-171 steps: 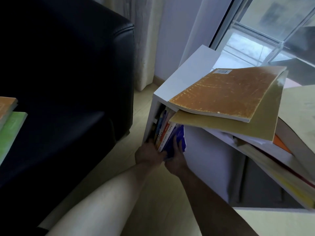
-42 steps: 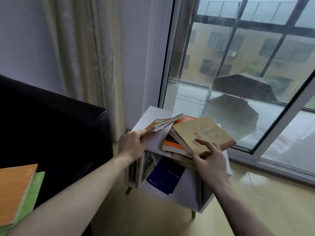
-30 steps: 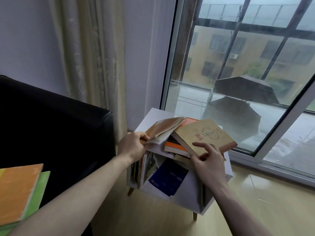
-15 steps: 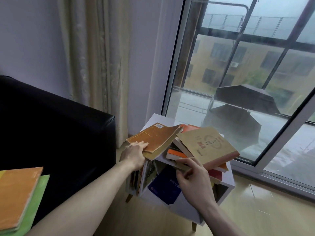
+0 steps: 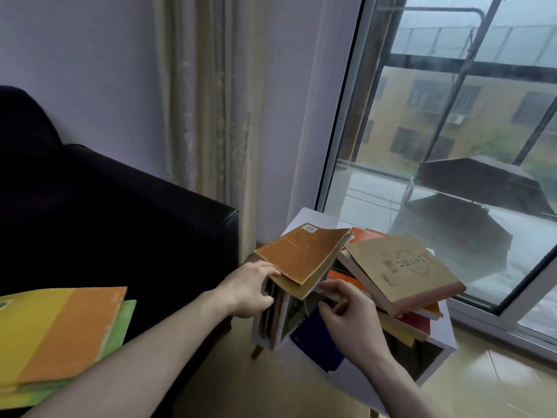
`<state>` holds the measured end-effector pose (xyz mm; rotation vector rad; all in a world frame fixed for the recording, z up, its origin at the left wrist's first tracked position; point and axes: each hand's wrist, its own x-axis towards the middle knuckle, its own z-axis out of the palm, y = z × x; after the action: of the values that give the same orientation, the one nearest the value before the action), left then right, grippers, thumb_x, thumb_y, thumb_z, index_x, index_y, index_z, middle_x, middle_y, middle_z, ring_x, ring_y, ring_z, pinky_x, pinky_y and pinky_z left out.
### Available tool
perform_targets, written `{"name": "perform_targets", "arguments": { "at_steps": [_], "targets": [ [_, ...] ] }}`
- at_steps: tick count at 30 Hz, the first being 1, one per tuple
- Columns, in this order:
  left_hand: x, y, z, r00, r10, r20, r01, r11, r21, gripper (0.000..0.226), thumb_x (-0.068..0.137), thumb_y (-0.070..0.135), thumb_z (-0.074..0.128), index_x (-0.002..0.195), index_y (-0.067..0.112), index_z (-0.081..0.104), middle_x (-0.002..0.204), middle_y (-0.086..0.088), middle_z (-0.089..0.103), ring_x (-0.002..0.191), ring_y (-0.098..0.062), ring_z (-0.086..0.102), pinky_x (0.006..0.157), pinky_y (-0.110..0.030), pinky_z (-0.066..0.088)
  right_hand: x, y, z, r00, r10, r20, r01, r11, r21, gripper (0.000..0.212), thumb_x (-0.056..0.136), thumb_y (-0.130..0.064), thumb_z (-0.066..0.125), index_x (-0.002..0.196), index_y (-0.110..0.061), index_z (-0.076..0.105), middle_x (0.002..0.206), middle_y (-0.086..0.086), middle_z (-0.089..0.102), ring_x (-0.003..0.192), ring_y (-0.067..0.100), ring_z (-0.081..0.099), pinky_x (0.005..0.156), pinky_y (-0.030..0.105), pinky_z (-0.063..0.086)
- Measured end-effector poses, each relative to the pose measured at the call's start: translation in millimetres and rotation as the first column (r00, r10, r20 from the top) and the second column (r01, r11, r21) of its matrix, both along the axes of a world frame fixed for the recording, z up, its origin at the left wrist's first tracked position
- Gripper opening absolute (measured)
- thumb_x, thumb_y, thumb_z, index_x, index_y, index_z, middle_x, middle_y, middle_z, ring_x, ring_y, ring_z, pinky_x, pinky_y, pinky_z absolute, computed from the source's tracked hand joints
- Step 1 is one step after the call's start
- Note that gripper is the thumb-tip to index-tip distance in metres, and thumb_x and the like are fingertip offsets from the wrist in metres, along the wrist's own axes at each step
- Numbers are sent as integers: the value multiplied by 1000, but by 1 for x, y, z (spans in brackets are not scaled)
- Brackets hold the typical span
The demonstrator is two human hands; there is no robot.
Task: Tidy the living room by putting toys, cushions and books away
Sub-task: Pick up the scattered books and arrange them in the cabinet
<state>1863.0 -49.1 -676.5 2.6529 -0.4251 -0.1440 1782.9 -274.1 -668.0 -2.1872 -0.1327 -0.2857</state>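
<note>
Rain-streaked window glass is filling the upper right of the frame, with a white side cabinet (image 5: 304, 217) standing below it at lower centre. Books are still lying askew on its top, so tidying looks only partly done. Her left hand (image 5: 247, 289) is gripping the orange-brown paperback (image 5: 301, 254) at its lower left corner; her right hand (image 5: 346, 315) is pinching pages just beside it, under the tan book (image 5: 401, 268). Upright volumes are already sitting inside the cabinet. More books (image 5: 60, 336) are waiting on the black sofa (image 5: 120, 206) at lower left.

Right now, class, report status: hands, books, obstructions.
Left hand grips orange-brown book. Right hand pinches lower books. Tan book overhangs untidy pile.
</note>
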Motion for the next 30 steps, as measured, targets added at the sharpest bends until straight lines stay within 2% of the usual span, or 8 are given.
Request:
{"name": "perform_targets", "arguments": {
  "at_steps": [5, 9, 14, 18, 20, 24, 27, 30],
  "targets": [
    [-45, 81, 14, 985, 174, 5, -174, 984, -30, 54, 90, 35, 68, 142, 33, 55, 153, 15, 43, 141, -11, 41, 114, -32, 39, 8, 49, -4, 983, 161, -86, -159, 987, 24, 31, 91, -17, 71, 111, -41, 67, 107, -18, 68, 96, 3, 67, 81, 32, 62],
    [-85, 182, -3, 908, 419, -23, -419, 908, 16, 50, 88, 37, 68, 136, 33, 57, 150, 13, 44, 138, -13, 44, 111, -34, 42, 10, 121, -5, 932, 334, -139, -338, 941, -1, 31, 92, -18, 70, 117, -36, 67, 111, -20, 66, 77, -2, 68, 68, 20, 58],
    [-154, 302, -18, 768, 638, -56, -612, 757, 227, 78, 78, 62, 74, 145, 31, 49, 157, 5, 38, 146, -19, 35, 117, -35, 33, 12, 209, -7, 830, 498, -252, -526, 848, -55, 37, 89, -24, 69, 124, -35, 65, 118, -19, 64, 88, -2, 64, 68, 12, 49],
    [-203, 331, -47, 811, 556, -181, -450, 791, 415, 115, 71, 76, 72, 162, 33, 17, 169, 8, 11, 156, -20, 13, 124, -36, 23, 12, 262, -2, 738, 582, -341, -642, 762, -88, 47, 89, -27, 70, 134, -31, 59, 127, -14, 60, 96, 3, 63, 76, 19, 54],
    [-213, 328, -66, 842, 527, -112, -435, 787, 438, 113, 77, 79, 65, 163, 34, 7, 170, 11, 0, 157, -19, 3, 126, -38, 18, 13, 277, -3, 727, 583, -362, -652, 753, -96, 48, 89, -25, 69, 135, -31, 58, 128, -12, 60, 94, 4, 63, 78, 22, 56],
    [-202, 320, -81, 888, 456, 52, -426, 776, 465, 100, 85, 84, 43, 163, 34, 6, 171, 8, 1, 158, -21, 1, 128, -43, 9, 18, 282, -14, 733, 562, -382, -644, 755, -125, 47, 88, -25, 70, 134, -29, 59, 126, -12, 61, 104, 7, 62, 80, 21, 50],
    [-190, 324, -76, 956, 291, 48, -254, 731, 634, 89, 96, 76, 36, 164, 27, 7, 172, -2, 5, 157, -29, 12, 125, -45, 22, 23, 266, -21, 747, 532, -397, -620, 774, -129, 43, 88, -25, 73, 129, -30, 62, 121, -13, 62, 111, 10, 61, 93, 28, 52],
    [-174, 333, -58, 982, 188, -13, -112, 638, 762, 73, 105, 49, 43, 163, 19, 10, 169, -11, 18, 146, -36, 36, 108, -46, 44, 33, 242, -26, 741, 496, -452, -589, 803, -85, 40, 89, -22, 74, 126, -30, 63, 118, -10, 64, 106, 13, 64, 92, 33, 56]
  ]
}}
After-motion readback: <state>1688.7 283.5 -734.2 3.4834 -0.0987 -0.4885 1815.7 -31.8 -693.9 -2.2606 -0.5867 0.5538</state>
